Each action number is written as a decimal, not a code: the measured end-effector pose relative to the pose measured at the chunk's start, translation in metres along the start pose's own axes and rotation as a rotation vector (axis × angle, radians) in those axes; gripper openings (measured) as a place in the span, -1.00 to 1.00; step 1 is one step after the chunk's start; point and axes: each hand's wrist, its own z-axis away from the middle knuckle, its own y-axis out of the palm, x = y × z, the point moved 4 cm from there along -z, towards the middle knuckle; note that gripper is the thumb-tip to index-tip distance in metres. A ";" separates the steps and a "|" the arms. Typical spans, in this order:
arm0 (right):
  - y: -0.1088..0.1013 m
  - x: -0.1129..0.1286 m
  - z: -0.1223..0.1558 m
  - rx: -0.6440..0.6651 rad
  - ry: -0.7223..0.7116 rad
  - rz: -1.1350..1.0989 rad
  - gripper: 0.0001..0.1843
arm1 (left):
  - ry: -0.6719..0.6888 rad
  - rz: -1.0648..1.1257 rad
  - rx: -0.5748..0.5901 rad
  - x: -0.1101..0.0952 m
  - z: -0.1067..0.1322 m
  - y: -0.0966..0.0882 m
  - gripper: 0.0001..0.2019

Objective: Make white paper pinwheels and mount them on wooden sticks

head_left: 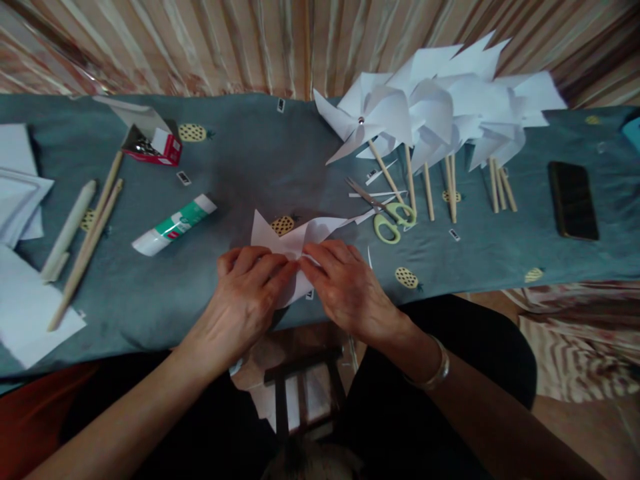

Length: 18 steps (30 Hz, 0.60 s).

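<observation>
The right wrist wears a bracelet (443, 367), and just past the near edge of the cloth-covered worktop (240, 153), about midway along it, the left hand (253, 280) and right hand (345, 283) meet over a piece of white paper (290, 245). Each grip is closed on it, the fingertips of both pinching close together near its middle; one pointed corner sticks up beyond the left hand, and a curled part reaches out past the right. Whether the paper rests on the cloth, I cannot tell. Toward the near left corner lies a loose sheet (35, 307), with the near ends of wooden sticks (85, 260) over it and a pale rod (69, 233) beside them. Further in, a glue stick (175, 225) lies slantwise left of the paper, and green-handled scissors (384, 207) lie to its right among thin paper strips (377, 195). A dark phone (573, 200) is near the right end. Toward the far edge, an open red-and-white box (160, 155) of small shiny pieces stands on the left, and white pinwheels (430, 110) on wooden stems lie overlapping on the right. A striped curtain (250, 47) hangs beyond.
</observation>
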 end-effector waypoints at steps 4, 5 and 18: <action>0.000 0.001 0.000 0.002 0.002 0.007 -0.71 | -0.003 -0.013 0.005 0.000 -0.001 0.003 -0.68; 0.000 0.001 0.000 0.001 0.001 0.006 -0.72 | -0.004 -0.013 0.001 0.000 -0.001 0.004 -0.68; 0.000 0.002 0.000 0.007 -0.011 0.008 -0.71 | 0.037 -0.053 0.013 -0.001 -0.006 0.001 -0.72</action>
